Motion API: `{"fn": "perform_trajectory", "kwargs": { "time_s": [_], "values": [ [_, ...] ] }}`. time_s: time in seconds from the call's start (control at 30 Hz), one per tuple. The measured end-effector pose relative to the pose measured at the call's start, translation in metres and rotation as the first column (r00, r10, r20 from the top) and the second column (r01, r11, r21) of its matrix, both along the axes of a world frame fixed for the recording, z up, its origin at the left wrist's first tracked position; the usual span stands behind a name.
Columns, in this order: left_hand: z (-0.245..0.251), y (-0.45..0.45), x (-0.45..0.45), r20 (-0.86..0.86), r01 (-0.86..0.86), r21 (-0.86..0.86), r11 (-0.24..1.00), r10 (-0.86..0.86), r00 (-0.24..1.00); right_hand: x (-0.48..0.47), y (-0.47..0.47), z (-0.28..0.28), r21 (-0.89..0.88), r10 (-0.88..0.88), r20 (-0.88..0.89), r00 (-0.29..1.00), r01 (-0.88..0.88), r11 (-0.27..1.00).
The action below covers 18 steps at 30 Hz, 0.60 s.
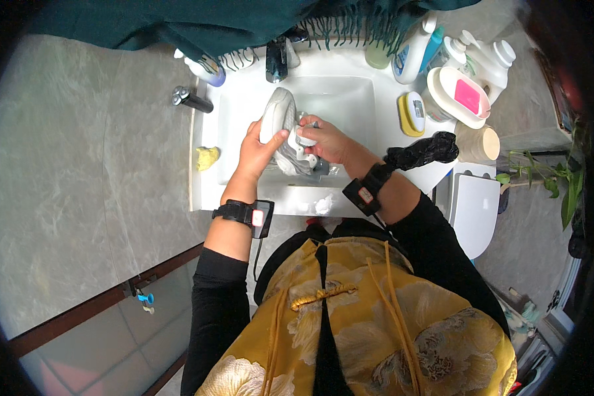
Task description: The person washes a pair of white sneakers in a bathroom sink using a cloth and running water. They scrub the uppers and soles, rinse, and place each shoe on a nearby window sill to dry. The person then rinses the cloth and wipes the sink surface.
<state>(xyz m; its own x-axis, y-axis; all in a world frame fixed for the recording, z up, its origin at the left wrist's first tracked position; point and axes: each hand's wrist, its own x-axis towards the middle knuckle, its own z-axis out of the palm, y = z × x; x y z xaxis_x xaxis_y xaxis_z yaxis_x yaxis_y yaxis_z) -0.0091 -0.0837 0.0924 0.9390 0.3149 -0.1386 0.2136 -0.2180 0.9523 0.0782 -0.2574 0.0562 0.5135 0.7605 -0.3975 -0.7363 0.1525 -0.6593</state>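
Over a white washbasin [346,94], my left hand [260,148] grips a light grey shoe [278,114] with a white sole. The shoe is tilted on its side, its toe towards the tap. My right hand [324,138] holds a small white object, possibly a brush, against the shoe's right side. My fingers hide part of it, so its kind is unclear. Some water and a greyish thing lie low in the basin beneath the shoe. A dark tap [276,62] stands at the basin's back.
A yellow-and-white sponge brush [412,114], bottles [413,52] and a soap dish [458,96] with pink soap stand right. A black plastic bag [423,150] lies near my right forearm. Left are a crumpled yellow cloth [208,158] and an electric shaver [193,100]. A green fringed cloth [203,22] hangs behind.
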Motion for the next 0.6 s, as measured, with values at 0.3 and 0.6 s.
{"fn": "perform_trajectory", "kwargs": {
  "time_s": [0.3, 0.6],
  "values": [
    [-0.013, -0.007, -0.01, 0.079, -0.256, 0.035, 0.966, 0.253, 0.964, -0.002, -0.011, 0.017, -0.498, 0.139, 0.455, 0.879, 0.122, 0.859],
    [-0.005, -0.021, -0.012, 0.044, -0.238, 0.074, 0.968, 0.235, 0.971, 0.0, -0.009, 0.018, -0.357, 0.317, 0.202, 0.927, -0.232, 0.905]
  ]
}}
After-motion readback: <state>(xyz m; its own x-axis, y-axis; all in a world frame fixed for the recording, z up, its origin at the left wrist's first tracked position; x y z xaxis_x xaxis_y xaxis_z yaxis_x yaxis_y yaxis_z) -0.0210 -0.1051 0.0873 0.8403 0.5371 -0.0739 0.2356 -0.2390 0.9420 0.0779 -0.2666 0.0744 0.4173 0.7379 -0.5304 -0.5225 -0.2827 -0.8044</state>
